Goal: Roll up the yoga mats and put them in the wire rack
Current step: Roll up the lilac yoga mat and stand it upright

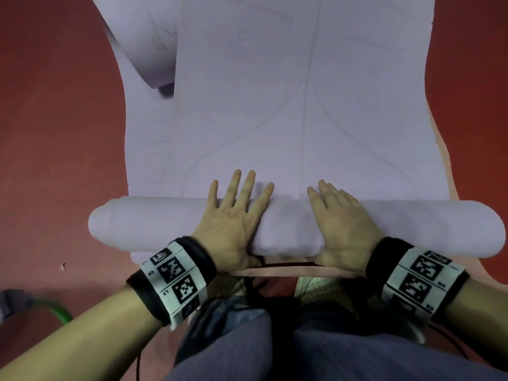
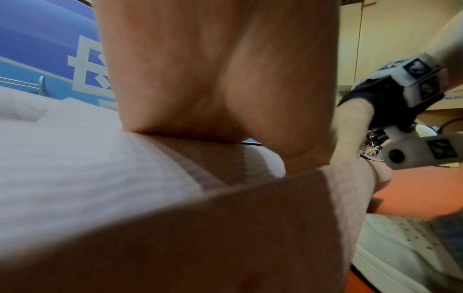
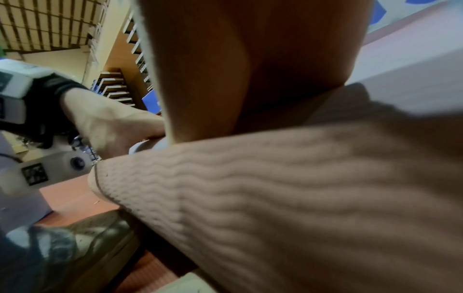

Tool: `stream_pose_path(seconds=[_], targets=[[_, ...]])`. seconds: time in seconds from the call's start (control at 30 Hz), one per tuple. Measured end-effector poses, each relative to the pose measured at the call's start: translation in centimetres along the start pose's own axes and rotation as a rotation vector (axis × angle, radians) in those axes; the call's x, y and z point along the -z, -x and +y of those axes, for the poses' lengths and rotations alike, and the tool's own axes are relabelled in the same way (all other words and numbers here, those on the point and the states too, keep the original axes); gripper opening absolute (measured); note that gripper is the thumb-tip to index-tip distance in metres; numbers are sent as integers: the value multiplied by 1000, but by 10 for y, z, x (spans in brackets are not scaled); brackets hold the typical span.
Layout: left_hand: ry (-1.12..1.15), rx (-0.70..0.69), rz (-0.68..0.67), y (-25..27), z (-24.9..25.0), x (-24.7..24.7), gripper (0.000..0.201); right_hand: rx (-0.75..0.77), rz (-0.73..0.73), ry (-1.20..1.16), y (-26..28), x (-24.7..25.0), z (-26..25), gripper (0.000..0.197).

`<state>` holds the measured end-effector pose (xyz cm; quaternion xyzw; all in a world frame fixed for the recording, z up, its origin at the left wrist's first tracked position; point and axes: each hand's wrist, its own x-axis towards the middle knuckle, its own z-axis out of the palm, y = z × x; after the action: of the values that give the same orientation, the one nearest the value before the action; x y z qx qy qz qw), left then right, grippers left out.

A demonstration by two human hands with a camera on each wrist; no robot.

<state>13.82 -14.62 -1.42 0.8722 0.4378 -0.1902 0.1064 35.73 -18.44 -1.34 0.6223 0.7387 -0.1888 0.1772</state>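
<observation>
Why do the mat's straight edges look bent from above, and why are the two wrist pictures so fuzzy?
Head view: the wide lens bows the flat mat and bulges the rolled part; both hands show fairly sharply, the left hand and the right hand. Left wrist view: the palm sits too close, soft and shadowed. Right wrist view: the mat's ribbed underside smears with blur.

The red floor [image 1: 55, 133] is carrying a lilac yoga mat [image 1: 288, 119], which is lying flat along its middle with the near end rolled up. A second mat [image 1: 143, 39], partly rolled, is lying at the far left. A green hose [image 1: 59, 312] is lying near the left edge.
</observation>
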Motion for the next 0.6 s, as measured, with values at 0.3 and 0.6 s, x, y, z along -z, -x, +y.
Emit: stream_pose_path(seconds=[0.3, 0.6], targets=[[35, 88, 103, 6, 21, -3, 122, -19, -223, -54, -35, 34, 10, 140], [203, 104, 161, -5, 15, -7, 100, -47, -194, -52, -36, 36, 10, 142]])
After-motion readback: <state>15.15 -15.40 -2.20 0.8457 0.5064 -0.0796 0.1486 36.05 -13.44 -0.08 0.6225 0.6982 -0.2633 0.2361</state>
